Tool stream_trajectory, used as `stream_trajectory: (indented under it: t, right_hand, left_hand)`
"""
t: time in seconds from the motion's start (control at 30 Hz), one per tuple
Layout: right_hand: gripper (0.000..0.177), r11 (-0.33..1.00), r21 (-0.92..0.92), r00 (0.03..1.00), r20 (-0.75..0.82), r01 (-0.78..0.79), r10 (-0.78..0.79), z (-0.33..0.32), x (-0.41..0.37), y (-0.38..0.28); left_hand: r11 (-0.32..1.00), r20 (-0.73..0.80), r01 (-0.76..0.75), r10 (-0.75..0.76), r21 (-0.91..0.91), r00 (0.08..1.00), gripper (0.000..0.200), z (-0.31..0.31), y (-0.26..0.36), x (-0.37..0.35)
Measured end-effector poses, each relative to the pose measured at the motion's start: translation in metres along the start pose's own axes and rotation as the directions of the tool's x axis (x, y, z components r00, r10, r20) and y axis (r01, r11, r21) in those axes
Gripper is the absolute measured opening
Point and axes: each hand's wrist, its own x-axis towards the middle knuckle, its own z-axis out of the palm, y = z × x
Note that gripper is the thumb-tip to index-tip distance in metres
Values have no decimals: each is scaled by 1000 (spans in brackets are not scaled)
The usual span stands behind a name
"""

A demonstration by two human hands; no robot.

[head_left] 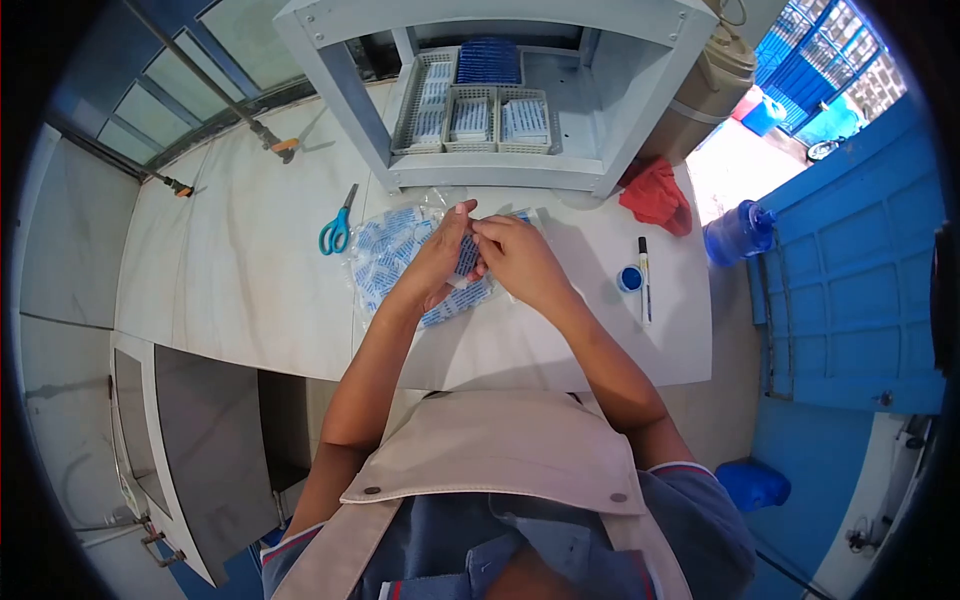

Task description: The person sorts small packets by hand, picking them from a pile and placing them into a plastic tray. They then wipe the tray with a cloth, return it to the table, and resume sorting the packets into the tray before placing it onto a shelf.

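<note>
A clear plastic bag (385, 250) full of small white sachets with blue print lies on the table in front of me. My left hand (438, 258) is over the bag, thumb up and fingers curled around what looks like a printed sachet (466, 256). Against it, my right hand (520, 258) has its fingertips pinched together near the left thumb. Whatever is between those right fingertips is hidden. Left of the bag are teal-handled scissors (338, 228), blades pointing away from me.
Behind the bag, a grey shelf stand (490, 175) holds white baskets (470, 118) of sachets and a blue basket (489, 62). To the right are a red cloth (660, 198), a marker (644, 280) and a small blue-topped pot (630, 279). Taps (283, 150) jut out at back left.
</note>
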Motion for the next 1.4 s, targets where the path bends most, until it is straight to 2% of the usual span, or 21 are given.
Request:
stream_trajectory:
  t: [0.03,0.07,0.1,0.13,0.17,0.2,0.23,0.27,0.3,0.37,0.47,0.53,0.57,0.63,0.67,0.73,0.97,1.1,1.2,1.27,1.4]
  right_hand:
    - [18,994,-93,999,-11,50,-51,0,-3,3]
    - [18,994,-95,999,-15,46,-47,-2,-3,8]
    - [18,979,135,988,35,-154,151,-9,0,5]
    - [18,871,345,937,128,-350,326,-15,3,5]
    - [18,870,346,936,128,-352,328,-20,8,11]
    - [18,880,371,953,49,-297,300,-28,14,20]
    - [18,890,390,962,-32,-237,270,-35,20,27]
    - [18,891,387,963,-34,-235,269,-42,23,32]
    - [18,905,369,966,-69,-209,251,-48,26,36]
    - [18,919,350,968,-105,-180,230,-49,26,41]
    - [19,925,356,969,-148,-134,198,-42,17,54]
    - [18,993,65,958,-263,-102,115,-41,8,62]
    - [18,993,65,957,-266,-102,116,-38,3,66]
    - [21,930,-319,975,-69,180,-212,-32,-8,68]
    - [21,931,-318,975,-71,176,-209,-28,-13,69]
    - [26,813,-547,970,-12,199,-245,-22,-17,66]
    - [29,780,-598,974,1,182,-226,-19,-21,66]
    - [27,779,-593,964,-18,202,-264,-20,-21,65]
    - [25,768,-608,962,-24,202,-272,-20,-21,67]
    - [25,759,-621,962,-30,194,-270,-20,-22,69]
    - [22,809,-563,963,-80,171,-258,-22,-25,73]
  left_hand:
    - [999,-16,18,-17,32,1000,56,4,1,1]
    - [997,-33,36,-34,65,999,55,9,2,2]
    - [997,-30,40,-38,65,999,55,13,3,5]
    - [999,-17,8,-7,41,1000,55,18,5,8]
    - [1000,-5,-25,25,17,1000,57,19,7,12]
    - [1000,-4,-22,23,17,1000,57,17,5,18]
    - [924,10,-221,229,313,973,49,13,3,26]
    - [725,84,-385,415,571,906,42,10,0,33]
    - [725,86,-387,416,570,905,42,9,1,35]
    - [225,181,-415,651,881,737,24,9,1,39]
    - [234,111,-337,650,912,752,15,12,-8,40]
    - [267,57,-319,680,909,731,16,2,-15,44]
    - [303,-2,-300,708,905,707,16,-3,-17,46]
    - [353,-50,-266,680,897,732,17,-7,-16,47]
    - [402,-101,-230,652,887,752,18,-8,-17,47]
    - [410,-105,-236,656,881,747,19,-8,-20,50]
    - [452,-86,-289,646,844,758,20,-1,-26,55]
    - [404,-46,-298,656,865,754,20,-1,-31,62]
    - [334,30,-337,670,880,741,17,3,-35,62]
    - [176,158,-375,688,910,708,13,5,-37,60]
    - [88,205,-352,675,932,709,10,7,-36,57]
